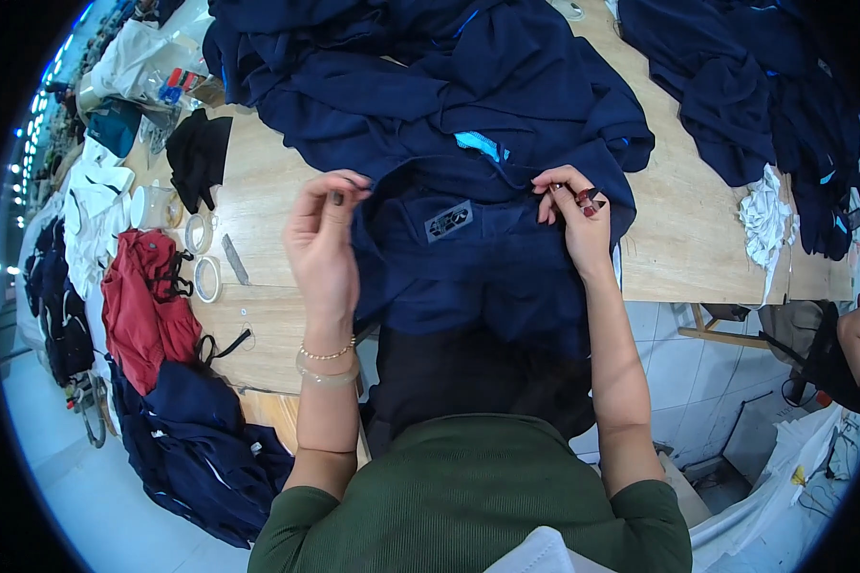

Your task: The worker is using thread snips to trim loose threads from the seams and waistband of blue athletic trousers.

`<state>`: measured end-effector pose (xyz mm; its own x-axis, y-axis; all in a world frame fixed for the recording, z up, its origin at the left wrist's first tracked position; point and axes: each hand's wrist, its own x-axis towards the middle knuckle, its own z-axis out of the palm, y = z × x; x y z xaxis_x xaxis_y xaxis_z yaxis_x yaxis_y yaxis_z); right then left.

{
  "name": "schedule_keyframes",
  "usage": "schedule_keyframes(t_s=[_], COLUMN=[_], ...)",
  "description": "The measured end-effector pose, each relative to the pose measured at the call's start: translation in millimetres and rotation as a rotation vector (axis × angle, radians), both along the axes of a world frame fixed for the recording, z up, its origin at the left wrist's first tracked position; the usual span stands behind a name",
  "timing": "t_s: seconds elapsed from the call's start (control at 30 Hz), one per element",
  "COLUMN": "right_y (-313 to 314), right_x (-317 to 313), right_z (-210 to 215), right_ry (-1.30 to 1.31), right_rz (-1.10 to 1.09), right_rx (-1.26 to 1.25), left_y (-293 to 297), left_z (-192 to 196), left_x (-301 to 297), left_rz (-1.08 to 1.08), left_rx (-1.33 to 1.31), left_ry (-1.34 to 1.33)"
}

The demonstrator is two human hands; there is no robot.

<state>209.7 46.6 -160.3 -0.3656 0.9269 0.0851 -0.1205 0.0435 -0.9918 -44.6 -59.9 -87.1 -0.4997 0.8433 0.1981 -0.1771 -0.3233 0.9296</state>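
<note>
While the fingers of the left hand [323, 232] and right hand [580, 215] pinch its top edge, the dark blue cloth garment [459, 263] hangs over the near side of the pale wooden desk [678, 253].

Matt cloth garment [478, 263], smooth wooden table [677, 244]

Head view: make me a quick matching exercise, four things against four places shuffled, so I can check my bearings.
Things:
1. Labelled navy garment
2. Red cloth item
3. Pale rings
4. Crumpled white cloth

Places:
A. On the table, to the right of the right hand
B. Between the red item and the left hand
C. Between the two hands
D. Left of the rings

Pairs: 1-C, 2-D, 3-B, 4-A
</note>
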Motion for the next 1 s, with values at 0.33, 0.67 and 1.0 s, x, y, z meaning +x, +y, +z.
schedule_keyframes(t_s=[0.33, 0.67, 1.0], right_y=[-18, -45, -49], right_x=[-3, 18, 2], right_z=[43, 66, 67], right_ry=[0.023, -0.135, -0.317], right_rz=[-0.071, -0.113, -0.004], right_rx=[0.003, -0.192, -0.009], left_y=[-18, 5, -19], left_z=[-5, -18, -17], left_x=[68, 49, 28], left_rz=[-0.188, -0.115, -0.2], left_rx=[-0.325, -0.302, -0.299], left_ry=[0.843, 0.069, 0.501])
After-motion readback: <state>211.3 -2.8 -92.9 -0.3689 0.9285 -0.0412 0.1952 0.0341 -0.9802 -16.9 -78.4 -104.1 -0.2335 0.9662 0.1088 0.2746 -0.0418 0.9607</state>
